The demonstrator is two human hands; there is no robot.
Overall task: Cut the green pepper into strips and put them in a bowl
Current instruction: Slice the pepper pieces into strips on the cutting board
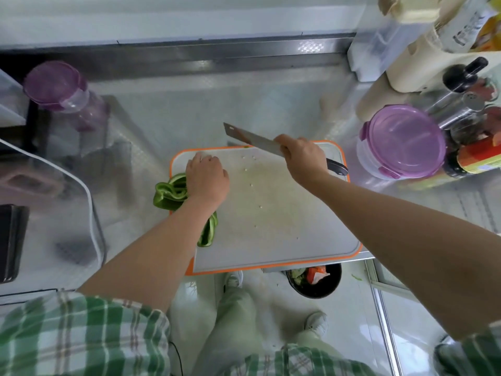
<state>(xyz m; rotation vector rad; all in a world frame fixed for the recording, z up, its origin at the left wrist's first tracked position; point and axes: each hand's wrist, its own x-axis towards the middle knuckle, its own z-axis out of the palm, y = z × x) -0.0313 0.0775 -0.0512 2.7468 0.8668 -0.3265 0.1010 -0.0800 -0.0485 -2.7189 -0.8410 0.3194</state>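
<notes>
Green-and-white plaid sleeves [81, 337] frame both forearms. The green pepper [170, 192] is opened and seeded but not yet in strips. It lies at the left edge of the white, orange-rimmed cutting board [271, 213], partly beneath the left hand [207, 180], whose grip I cannot tell. The right hand [303, 158] grips the steel cleaver [252, 138], raised well apart from the pepper.
</notes>
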